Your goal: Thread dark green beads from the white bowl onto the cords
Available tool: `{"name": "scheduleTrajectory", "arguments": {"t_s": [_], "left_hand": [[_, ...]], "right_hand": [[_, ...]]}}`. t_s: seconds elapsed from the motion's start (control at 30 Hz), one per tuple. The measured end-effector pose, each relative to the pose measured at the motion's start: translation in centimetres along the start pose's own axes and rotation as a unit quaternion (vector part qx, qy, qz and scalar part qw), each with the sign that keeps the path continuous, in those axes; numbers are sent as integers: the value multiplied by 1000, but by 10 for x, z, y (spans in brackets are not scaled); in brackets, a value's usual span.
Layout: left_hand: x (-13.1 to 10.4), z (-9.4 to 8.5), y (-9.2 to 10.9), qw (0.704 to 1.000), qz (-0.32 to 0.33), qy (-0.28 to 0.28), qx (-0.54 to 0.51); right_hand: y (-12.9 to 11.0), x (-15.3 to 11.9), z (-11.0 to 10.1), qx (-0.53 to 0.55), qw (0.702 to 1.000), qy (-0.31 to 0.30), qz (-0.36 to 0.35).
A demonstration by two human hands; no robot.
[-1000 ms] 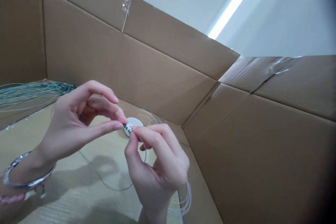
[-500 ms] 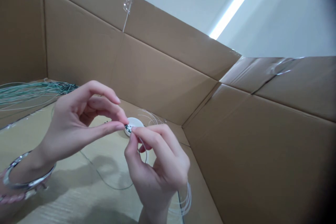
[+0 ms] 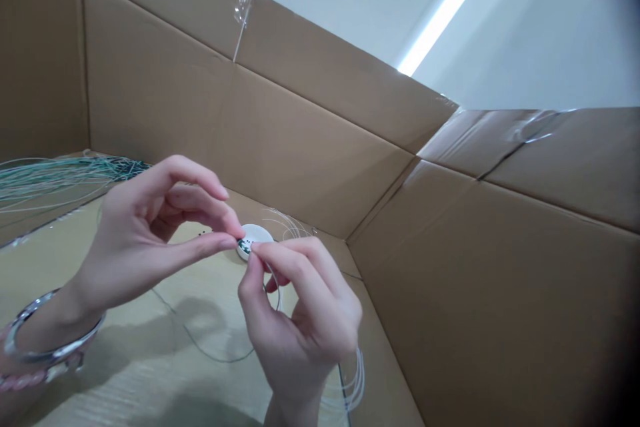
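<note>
Nearest: a silver bangle (image 3: 53, 350) and a pink bead bracelet (image 3: 23, 381) circle the left wrist. The right hand (image 3: 305, 317) is in a pinch, thumb and index tips closed on a thin wire (image 3: 275, 280) that bows out below them; the other fingers are curled. The left hand (image 3: 127, 247) has thumb and a finger pinched at the tips, index arched above. What they grip, if anything, is too small to tell. The two pinches sit near each other, tips apart, in front of the dish.

Container: one round white dish (image 3: 260, 233), shallow, on the pale board (image 3: 150, 373), part hidden by fingers. Small dark and green bits (image 3: 245, 247) show at its near side; whether all lie inside or some are held, cannot tell. A few dark specks (image 3: 201, 233) show left of the dish.

A gray strand (image 3: 210, 357) curves over the board beneath the hands. White strands loop at the board's right edge (image 3: 357, 380), others (image 3: 287, 223) just beyond the dish.

Edges: dark line along the board's left side, another at right. Cardboard floor runs outside both. Room lies between the right hand and the right cardboard wall (image 3: 500, 293). Green and white strands (image 3: 65, 177) bunch at far left, by the back wall (image 3: 300, 140).
</note>
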State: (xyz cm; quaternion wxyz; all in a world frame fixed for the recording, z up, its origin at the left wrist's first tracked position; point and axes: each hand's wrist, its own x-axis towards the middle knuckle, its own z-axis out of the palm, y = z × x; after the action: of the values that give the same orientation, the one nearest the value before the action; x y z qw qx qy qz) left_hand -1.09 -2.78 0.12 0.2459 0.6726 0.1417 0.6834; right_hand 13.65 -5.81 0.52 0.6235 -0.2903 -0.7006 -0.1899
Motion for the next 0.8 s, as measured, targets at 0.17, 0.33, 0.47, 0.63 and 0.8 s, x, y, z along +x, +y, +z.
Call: {"name": "scheduleTrajectory", "arguments": {"t_s": [0.17,0.33,0.47,0.63,0.8], "left_hand": [[-1,-1,-1,1000,1,2,8],[-2,0,0,1000,18,-2,20],[-5,2,-1,999,39,13,35],[-5,4,-2,999,42,13,32],[-5,3,0,999,28,19,19]], "right_hand": [[1,-1,1,2,1000,1,3],[-1,-1,-1,3,1000,2,10],[-6,2,-5,18,999,-22,43],[-5,2,-5,11,998,-17,53],[-5,1,-5,22,999,-23,36]]}}
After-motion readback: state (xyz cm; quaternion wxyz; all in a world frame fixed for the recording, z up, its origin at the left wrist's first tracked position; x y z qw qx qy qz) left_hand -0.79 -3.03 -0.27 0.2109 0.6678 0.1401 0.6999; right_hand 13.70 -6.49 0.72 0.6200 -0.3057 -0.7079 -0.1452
